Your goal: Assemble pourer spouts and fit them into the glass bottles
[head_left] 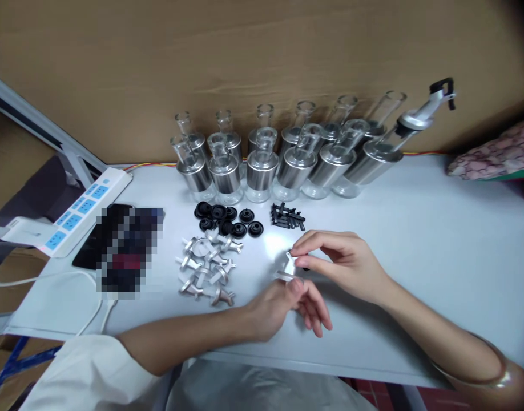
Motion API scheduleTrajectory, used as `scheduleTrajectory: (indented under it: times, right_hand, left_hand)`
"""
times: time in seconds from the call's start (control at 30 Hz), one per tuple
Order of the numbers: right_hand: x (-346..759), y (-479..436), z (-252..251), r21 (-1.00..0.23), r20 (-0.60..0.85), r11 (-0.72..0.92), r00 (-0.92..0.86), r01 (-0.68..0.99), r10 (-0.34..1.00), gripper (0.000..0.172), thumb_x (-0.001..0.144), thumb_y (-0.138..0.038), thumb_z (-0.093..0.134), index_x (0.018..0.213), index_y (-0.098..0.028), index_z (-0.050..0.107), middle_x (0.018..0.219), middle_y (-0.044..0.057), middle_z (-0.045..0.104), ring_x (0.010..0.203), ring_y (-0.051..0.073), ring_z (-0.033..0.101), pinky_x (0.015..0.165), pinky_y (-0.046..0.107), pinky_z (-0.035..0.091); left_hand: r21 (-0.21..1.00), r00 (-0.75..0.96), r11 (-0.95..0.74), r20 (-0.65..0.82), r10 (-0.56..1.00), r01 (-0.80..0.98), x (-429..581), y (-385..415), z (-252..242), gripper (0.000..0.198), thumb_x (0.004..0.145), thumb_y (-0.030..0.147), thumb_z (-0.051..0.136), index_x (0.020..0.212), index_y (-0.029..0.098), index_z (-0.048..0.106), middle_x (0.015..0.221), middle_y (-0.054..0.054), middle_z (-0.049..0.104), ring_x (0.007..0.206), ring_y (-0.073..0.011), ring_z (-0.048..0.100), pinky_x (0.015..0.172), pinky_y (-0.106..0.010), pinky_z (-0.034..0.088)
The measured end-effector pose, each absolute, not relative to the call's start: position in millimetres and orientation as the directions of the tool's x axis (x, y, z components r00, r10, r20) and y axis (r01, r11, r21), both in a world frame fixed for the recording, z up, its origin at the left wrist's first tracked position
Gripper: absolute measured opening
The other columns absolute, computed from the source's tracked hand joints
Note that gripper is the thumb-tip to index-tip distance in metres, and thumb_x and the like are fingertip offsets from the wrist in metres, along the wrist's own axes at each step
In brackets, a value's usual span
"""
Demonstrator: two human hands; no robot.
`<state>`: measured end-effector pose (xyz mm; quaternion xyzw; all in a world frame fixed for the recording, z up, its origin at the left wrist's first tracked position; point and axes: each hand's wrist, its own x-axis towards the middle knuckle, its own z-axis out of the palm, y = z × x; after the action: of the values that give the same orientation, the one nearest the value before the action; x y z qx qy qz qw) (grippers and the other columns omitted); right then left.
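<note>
My left hand (287,308) is closed on a silver pourer spout (289,267), its round base between thumb and fingers and its narrow end up. Thumb and forefinger of my right hand (351,264) pinch at that narrow end. Between and below those fingers shows a bit of a small black lever (306,269), mostly hidden. Left of my hands lies a pile of similar silver spouts (208,262). Behind it are several black ribbed stoppers (228,220), and to their right a heap of small black levers (286,217).
Two rows of glass bottles with steel sleeves (262,171) stand along the cardboard wall. The rightmost bottle carries a fitted pourer (420,114). At left lie a power strip (80,208), a phone (103,237) and a white cable (93,319). Patterned fabric (497,151) sits at far right.
</note>
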<state>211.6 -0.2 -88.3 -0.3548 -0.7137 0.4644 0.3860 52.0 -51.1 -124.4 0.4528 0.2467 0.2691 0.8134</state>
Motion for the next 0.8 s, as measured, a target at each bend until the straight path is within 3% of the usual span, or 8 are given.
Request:
scheduleTrajectory:
  times: [0.2, 0.3, 0.43, 0.57, 0.8]
  right_hand:
    - [212, -4, -90, -0.911, 0.269, 0.383, -0.490, 0.149, 0.829, 0.010, 0.085, -0.017, 0.066, 0.088, -0.021, 0.074, 0.083, 0.003, 0.076, 0.073, 0.014, 0.070, 0.066, 0.024, 0.055]
    - [213, -4, -89, -0.890, 0.287, 0.423, -0.512, 0.169, 0.809, 0.016, 0.088, -0.015, 0.062, 0.095, -0.023, 0.073, 0.088, 0.002, 0.075, 0.078, 0.013, 0.070, 0.069, 0.023, 0.055]
    - [230, 5, -83, -0.835, 0.229, 0.437, -0.512, 0.335, 0.828, 0.028, 0.093, -0.020, 0.055, 0.119, -0.025, 0.064, 0.105, 0.004, 0.073, 0.093, 0.016, 0.069, 0.083, 0.029, 0.053]
    - [246, 19, -82, -0.696, 0.167, 0.491, -0.547, 0.524, 0.821, 0.016, 0.092, -0.024, 0.056, 0.096, -0.019, 0.070, 0.093, 0.006, 0.072, 0.085, 0.019, 0.065, 0.075, 0.032, 0.051]
    - [233, 19, -96, -0.605, 0.171, 0.591, -0.638, 0.534, 0.751, 0.022, 0.094, -0.023, 0.052, 0.092, -0.014, 0.072, 0.088, 0.010, 0.068, 0.086, 0.022, 0.058, 0.079, 0.038, 0.047]
  left_hand:
    - [0.889, 0.771, 0.433, -0.170, 0.613, -0.148, 50, -49, -117, 0.065, 0.082, 0.076, 0.040, 0.073, 0.014, 0.058, 0.073, -0.005, 0.057, 0.064, -0.0150, 0.054, 0.069, -0.031, 0.044]
    - [0.852, 0.775, 0.479, -0.152, 0.614, -0.212, 49, -49, -120, 0.053, 0.085, 0.064, 0.043, 0.071, 0.014, 0.058, 0.074, -0.006, 0.059, 0.065, -0.0157, 0.055, 0.071, -0.032, 0.043]
    - [0.834, 0.738, 0.472, -0.124, 0.663, -0.284, 48, -49, -125, 0.045, 0.088, 0.049, 0.039, 0.064, 0.015, 0.056, 0.073, -0.008, 0.061, 0.069, -0.0171, 0.056, 0.072, -0.032, 0.042]
    - [0.838, 0.718, 0.433, -0.072, 0.692, -0.333, 48, -50, -127, 0.044, 0.089, 0.046, 0.041, 0.058, 0.016, 0.054, 0.071, -0.008, 0.060, 0.066, -0.0160, 0.054, 0.069, -0.030, 0.043]
    - [0.815, 0.695, 0.481, -0.141, 0.705, -0.323, 50, -51, -126, 0.044, 0.086, 0.052, 0.045, 0.063, 0.016, 0.054, 0.071, -0.007, 0.061, 0.063, -0.0155, 0.054, 0.066, -0.030, 0.042]
